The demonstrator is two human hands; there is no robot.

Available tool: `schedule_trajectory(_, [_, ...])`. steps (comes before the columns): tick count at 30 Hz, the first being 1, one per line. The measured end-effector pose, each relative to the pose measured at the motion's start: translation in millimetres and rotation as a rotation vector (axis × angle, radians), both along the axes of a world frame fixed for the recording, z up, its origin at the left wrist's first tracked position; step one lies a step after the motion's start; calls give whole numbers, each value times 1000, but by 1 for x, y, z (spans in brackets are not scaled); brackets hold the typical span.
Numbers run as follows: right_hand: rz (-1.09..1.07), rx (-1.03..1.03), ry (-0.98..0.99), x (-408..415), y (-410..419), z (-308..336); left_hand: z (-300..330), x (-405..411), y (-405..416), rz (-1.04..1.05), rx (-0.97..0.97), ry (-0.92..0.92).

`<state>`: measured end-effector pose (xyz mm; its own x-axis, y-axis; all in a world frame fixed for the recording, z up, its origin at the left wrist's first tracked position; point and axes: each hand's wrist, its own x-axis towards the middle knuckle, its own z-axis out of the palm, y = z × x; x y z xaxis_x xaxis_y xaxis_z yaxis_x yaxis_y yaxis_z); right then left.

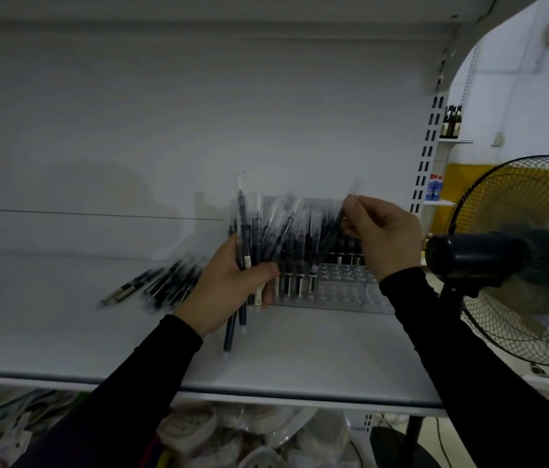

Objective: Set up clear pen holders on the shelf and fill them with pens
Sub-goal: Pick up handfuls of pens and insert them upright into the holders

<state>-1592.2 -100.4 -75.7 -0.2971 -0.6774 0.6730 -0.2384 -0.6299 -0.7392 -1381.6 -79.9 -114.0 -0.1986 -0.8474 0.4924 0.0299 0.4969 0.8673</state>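
Note:
My left hand grips a bundle of dark pens with clear caps, fanned upward above the white shelf. My right hand pinches a single pen between thumb and fingers, tilted, its lower end over the clear pen holder. The holder stands at the right of the shelf against the back wall; several pens stand upright in its left and rear slots, while its front right slots look bare. A loose pile of pens lies on the shelf to the left of my left hand.
A standing fan with a dark motor and wire cage is close to my right arm, just past the shelf's right end. The slotted upright post marks that end. Packaged goods fill the level below.

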Motion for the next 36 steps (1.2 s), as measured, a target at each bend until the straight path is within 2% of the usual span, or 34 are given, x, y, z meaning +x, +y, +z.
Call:
schedule_trajectory(10, [-57, -41, 260, 4, -3, 1, 0, 0, -1, -14, -12, 5])
schedule_trajectory(13, [-97, -35, 391, 4, -3, 1, 0, 0, -1, -19, -19, 14])
schedule_trajectory(18, [-140, 89, 663, 6, -3, -7, 1, -1, 1, -26, -26, 14])
schedule_trajectory(21, [-150, 165, 708, 4, -2, -10, 1, 0, 1, -35, -17, 18])
schedule_trajectory(25, [-165, 188, 675, 1, 0, -12, 0, 0, 0, -49, 4, 18])
schedule_trajectory(27, [-171, 140, 550, 0, 2, -12, -1, 0, -1, -44, 26, 21])
schedule_trajectory(31, [128, 158, 176, 7, 14, -8, -1, -4, -3, -52, 49, 5])
schedule_trajectory(36, [384, 267, 68, 13, 22, -5, 4, -19, 1, -66, 47, -46])
